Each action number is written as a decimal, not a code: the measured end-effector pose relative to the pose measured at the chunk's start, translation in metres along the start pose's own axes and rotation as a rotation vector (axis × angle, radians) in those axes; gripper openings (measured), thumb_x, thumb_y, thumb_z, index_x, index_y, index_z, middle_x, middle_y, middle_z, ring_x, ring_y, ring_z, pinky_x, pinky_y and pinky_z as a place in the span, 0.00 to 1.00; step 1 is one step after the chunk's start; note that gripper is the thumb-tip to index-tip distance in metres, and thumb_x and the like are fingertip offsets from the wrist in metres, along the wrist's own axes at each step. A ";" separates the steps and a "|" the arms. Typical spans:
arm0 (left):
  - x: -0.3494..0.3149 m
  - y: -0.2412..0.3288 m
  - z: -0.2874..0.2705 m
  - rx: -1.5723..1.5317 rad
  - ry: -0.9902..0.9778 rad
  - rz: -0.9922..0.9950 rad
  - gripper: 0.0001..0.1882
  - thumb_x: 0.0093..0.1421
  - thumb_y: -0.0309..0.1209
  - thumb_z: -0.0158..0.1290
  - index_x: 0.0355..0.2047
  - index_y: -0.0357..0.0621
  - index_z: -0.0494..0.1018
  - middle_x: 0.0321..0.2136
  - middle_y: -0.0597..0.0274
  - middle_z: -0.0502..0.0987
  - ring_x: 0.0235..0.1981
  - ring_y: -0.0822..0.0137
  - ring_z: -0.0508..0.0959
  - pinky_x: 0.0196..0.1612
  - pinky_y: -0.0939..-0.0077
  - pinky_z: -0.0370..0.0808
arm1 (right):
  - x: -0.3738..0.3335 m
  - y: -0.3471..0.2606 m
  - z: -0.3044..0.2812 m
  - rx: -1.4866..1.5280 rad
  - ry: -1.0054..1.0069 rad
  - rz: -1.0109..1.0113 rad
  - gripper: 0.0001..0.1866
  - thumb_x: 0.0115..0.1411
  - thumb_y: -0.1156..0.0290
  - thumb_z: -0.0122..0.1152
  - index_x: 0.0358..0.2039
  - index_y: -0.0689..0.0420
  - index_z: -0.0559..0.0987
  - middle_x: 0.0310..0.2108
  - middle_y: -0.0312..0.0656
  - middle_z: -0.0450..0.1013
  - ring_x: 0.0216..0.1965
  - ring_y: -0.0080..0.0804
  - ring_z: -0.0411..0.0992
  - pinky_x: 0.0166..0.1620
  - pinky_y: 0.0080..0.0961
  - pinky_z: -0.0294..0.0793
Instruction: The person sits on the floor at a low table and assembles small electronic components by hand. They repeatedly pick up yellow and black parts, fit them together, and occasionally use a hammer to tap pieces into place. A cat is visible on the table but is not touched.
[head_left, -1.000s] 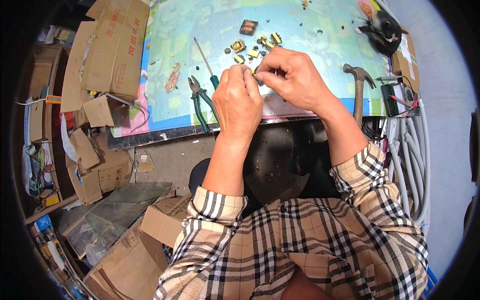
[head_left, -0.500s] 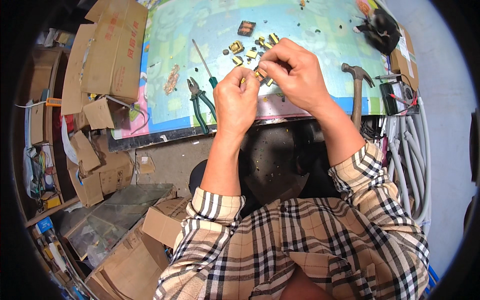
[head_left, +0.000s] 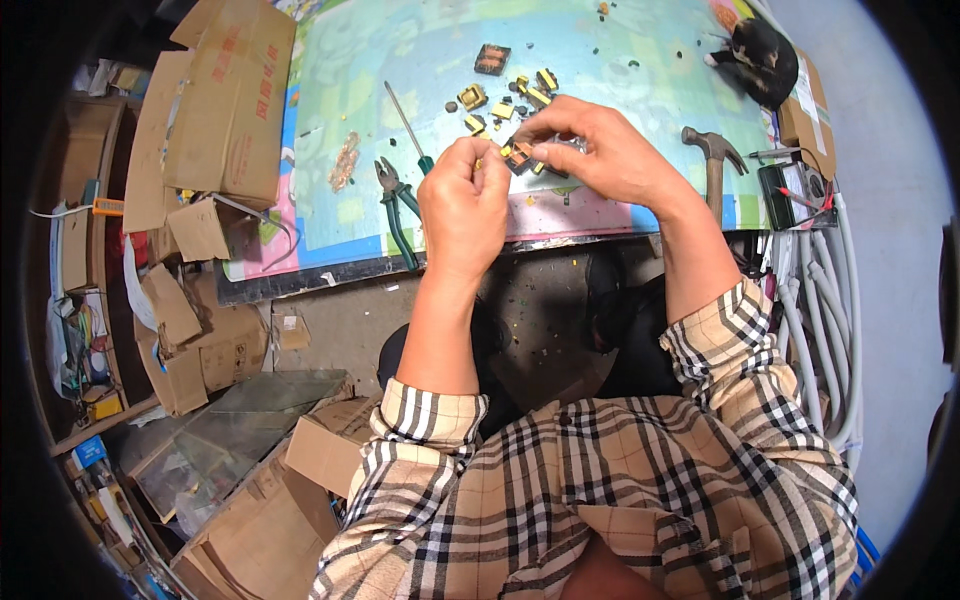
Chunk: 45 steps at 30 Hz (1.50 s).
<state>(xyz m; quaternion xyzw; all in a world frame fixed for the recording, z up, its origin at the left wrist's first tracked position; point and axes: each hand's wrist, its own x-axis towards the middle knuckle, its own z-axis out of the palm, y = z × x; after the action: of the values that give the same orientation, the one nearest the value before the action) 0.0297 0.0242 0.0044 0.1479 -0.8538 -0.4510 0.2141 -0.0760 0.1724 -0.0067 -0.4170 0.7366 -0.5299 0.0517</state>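
My left hand (head_left: 463,205) is closed, its thumb and fingertips pinched together. Whatever lies in that pinch is hidden. My right hand (head_left: 602,152) bends its thumb and index finger around a small black coil part with copper windings (head_left: 518,156), just right of my left fingertips. How firmly it is gripped is partly hidden by the fingers. Beyond my hands lie several yellow-and-black transformer pieces (head_left: 472,97) and dark crumbs. A block with copper windings (head_left: 492,58) rests farther back on the table.
Green-handled pliers (head_left: 397,210) and a screwdriver (head_left: 405,122) lie left of my hands, with copper scraps (head_left: 344,160) beyond. At right are a hammer (head_left: 713,165), a meter with leads (head_left: 785,195) and a black-and-white cat (head_left: 765,62). A carton (head_left: 228,100) stands at the table's left.
My right hand has shifted slightly right and lower, its fingers stretched out more. My left hand has moved a little left. The cat has turned and raised its head.
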 end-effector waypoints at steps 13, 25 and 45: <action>0.000 0.006 0.005 0.118 -0.029 0.192 0.04 0.54 0.24 0.54 0.28 0.34 0.75 0.20 0.58 0.72 0.19 0.70 0.68 0.25 0.74 0.66 | 0.000 -0.002 0.005 -0.003 -0.040 0.039 0.06 0.56 0.72 0.59 0.32 0.60 0.79 0.27 0.44 0.73 0.29 0.42 0.72 0.35 0.34 0.71; 0.010 -0.012 -0.007 -1.254 -0.496 -0.701 0.07 0.62 0.27 0.49 0.28 0.36 0.69 0.15 0.75 0.56 0.13 0.80 0.55 0.17 0.85 0.54 | -0.003 -0.019 0.004 0.032 0.139 -0.127 0.04 0.55 0.75 0.59 0.31 0.59 0.79 0.28 0.40 0.72 0.29 0.35 0.71 0.35 0.28 0.71; 0.008 -0.006 -0.010 -1.021 -0.395 -0.694 0.08 0.61 0.27 0.48 0.26 0.36 0.69 0.15 0.74 0.59 0.13 0.82 0.57 0.15 0.86 0.54 | 0.001 -0.010 0.005 0.284 -0.048 0.351 0.04 0.54 0.75 0.61 0.28 0.62 0.78 0.23 0.29 0.70 0.26 0.13 0.63 0.28 0.15 0.62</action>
<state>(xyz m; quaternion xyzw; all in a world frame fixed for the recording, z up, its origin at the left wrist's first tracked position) 0.0285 0.0100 0.0063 0.2093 -0.4579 -0.8618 -0.0620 -0.0683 0.1670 -0.0007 -0.2834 0.7143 -0.6012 0.2191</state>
